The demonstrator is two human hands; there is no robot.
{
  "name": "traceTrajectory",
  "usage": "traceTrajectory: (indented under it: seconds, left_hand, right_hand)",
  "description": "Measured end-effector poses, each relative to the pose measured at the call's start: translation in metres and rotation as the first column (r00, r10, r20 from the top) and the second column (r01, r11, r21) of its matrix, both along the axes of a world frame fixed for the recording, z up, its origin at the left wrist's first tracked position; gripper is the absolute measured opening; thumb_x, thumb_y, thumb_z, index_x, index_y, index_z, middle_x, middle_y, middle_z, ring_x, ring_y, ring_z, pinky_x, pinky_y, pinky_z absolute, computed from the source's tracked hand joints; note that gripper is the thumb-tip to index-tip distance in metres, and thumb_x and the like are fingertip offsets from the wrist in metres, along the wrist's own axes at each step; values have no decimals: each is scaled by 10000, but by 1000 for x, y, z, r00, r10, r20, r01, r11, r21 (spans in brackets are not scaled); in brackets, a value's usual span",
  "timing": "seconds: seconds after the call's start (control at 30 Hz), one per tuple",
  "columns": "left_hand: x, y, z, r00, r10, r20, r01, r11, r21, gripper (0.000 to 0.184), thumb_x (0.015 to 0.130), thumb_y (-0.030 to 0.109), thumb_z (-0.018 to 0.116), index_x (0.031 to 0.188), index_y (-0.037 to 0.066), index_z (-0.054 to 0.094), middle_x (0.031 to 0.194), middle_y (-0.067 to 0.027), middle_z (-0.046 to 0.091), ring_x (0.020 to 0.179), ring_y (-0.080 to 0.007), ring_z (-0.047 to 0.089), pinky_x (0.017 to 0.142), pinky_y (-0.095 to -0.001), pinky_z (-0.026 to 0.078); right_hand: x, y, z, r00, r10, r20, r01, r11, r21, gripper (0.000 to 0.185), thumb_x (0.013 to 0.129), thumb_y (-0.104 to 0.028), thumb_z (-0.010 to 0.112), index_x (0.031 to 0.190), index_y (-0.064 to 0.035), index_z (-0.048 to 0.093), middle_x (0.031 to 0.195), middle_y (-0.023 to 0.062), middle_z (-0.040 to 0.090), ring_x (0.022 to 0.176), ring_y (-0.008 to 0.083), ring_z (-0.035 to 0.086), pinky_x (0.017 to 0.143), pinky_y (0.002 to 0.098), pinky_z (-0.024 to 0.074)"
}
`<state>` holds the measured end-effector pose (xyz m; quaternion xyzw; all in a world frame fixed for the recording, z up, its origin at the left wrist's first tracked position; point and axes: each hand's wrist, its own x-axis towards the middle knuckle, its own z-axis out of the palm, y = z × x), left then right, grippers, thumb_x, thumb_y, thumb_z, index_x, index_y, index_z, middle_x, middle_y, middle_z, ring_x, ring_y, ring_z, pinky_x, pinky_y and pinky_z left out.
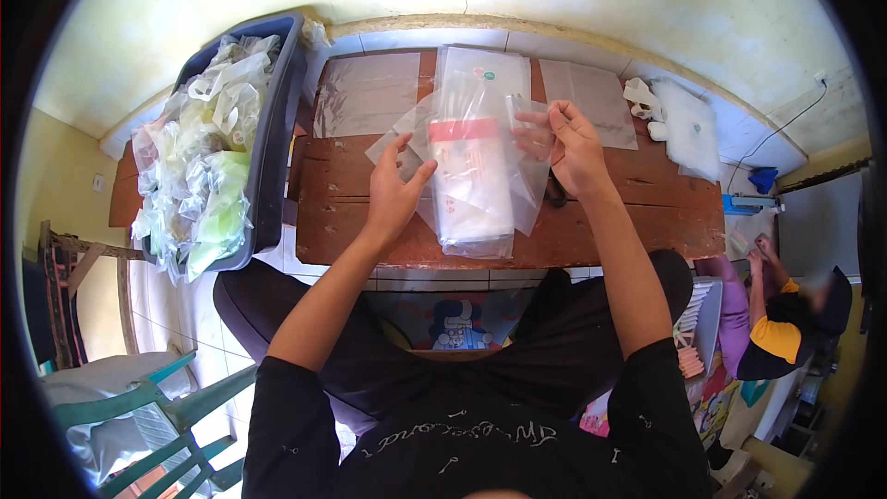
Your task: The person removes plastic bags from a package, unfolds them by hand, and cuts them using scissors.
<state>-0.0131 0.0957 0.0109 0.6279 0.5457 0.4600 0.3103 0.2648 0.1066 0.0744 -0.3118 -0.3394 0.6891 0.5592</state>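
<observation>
A white package with a red band [471,185] lies on the brown wooden table [342,212], with a loose clear plastic sheet or bag [531,189] spread about its upper part. To the left of the package is my left hand [397,189], its fingers apart and nothing in its grasp. My right hand [575,148] is raised at the right, thumb and forefinger pressed together near the clear plastic; what they pinch, if anything, is too small to tell. Behind the package lies a stack of white bags [485,69].
A dark bin [294,83] full of plastic bags stands at the left. Flat clear sheets [365,92] and a white pile [686,129] lie along the back. At the right sits another person [785,337]. A green chair [166,407] is at lower left.
</observation>
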Motion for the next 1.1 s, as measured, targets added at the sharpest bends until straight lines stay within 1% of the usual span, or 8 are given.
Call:
traceTrajectory:
  seconds: [0.1, 0.27, 0.47, 0.53, 0.7, 0.77, 0.87, 1.1]
  left_hand:
    - [3, 2, -6, 996, -79, 49, 79, 997, 7, 547, 845, 216, 733, 1313, 20, 529, 1171, -155, 655, 1156, -305, 575, 968, -414, 456]
    - [-2, 2, -4, 969, -215, 120, 239, 939, -248, 471, 841, 112, 723, 1267, -15, 567, 1058, -104, 665, 982, -199, 658, 900, -354, 491]
    - [-2, 7, -10, 917, -84, 391, 209, 933, -291, 335, 901, 7, 625, 1232, -23, 585, 873, -31, 608, 731, -124, 661, 616, -231, 501]
    - [-4, 9, -10, 916, -68, 396, 190, 941, -279, 329, 916, 19, 611, 1240, -24, 572, 857, -32, 596, 708, -124, 658, 586, -234, 494]
    - [-8, 10, 11, 877, -1, 480, 186, 922, -339, 361, 935, 66, 605, 1278, -12, 527, 850, -38, 598, 680, -129, 651, 546, -244, 471]
    - [-11, 11, 11, 840, -33, 542, 350, 795, -495, 408, 910, 74, 637, 1290, -7, 511, 866, -43, 623, 654, -124, 635, 546, -238, 453]
    - [-19, 12, 3, 871, -165, 463, 413, 757, -506, 427, 877, 50, 655, 1277, -16, 520, 869, -47, 650, 636, -113, 615, 546, -236, 442]
    - [-40, 32, -8, 933, -62, 354, 233, 855, -464, 364, 837, 24, 674, 1187, -31, 592, 782, -36, 669, 641, -91, 596, 555, -228, 437]
  right_hand:
    - [0, -2, 5, 995, 91, -51, -90, 996, 13, 125, 1048, -196, 430, 1074, -77, 459, 1180, 240, 631, 1048, 354, 658, 908, 466, 544]
    - [-1, -4, 5, 994, 103, -35, -103, 995, 2, 131, 1045, -210, 438, 1067, -85, 467, 1169, 236, 634, 1044, 361, 658, 907, 470, 541]
    - [-6, -7, 1, 993, -105, 46, 109, 991, -84, 163, 1049, -219, 435, 1069, -59, 458, 1118, 232, 643, 1027, 366, 664, 909, 470, 542]
    - [-8, -7, -1, 976, -164, 146, 180, 978, -106, 174, 1050, -213, 430, 1073, -41, 436, 1084, 234, 645, 999, 366, 673, 897, 461, 554]
    - [-17, -10, -10, 954, -279, 113, 292, 948, -129, 176, 1054, -185, 402, 1104, -16, 391, 1049, 248, 632, 969, 366, 679, 879, 453, 572]
    - [-19, -9, -16, 942, -319, 108, 332, 933, -139, 174, 1056, -175, 390, 1113, -11, 378, 1040, 251, 627, 963, 366, 679, 877, 453, 575]
    - [-20, -8, -26, 910, -405, 86, 414, 894, -174, 162, 1053, -150, 382, 1120, -3, 366, 1034, 258, 619, 954, 362, 679, 878, 450, 579]
    - [-28, -11, -34, 899, -328, 291, 392, 899, -197, 130, 1029, -103, 432, 1105, 1, 410, 1016, 214, 640, 905, 307, 695, 831, 403, 600]
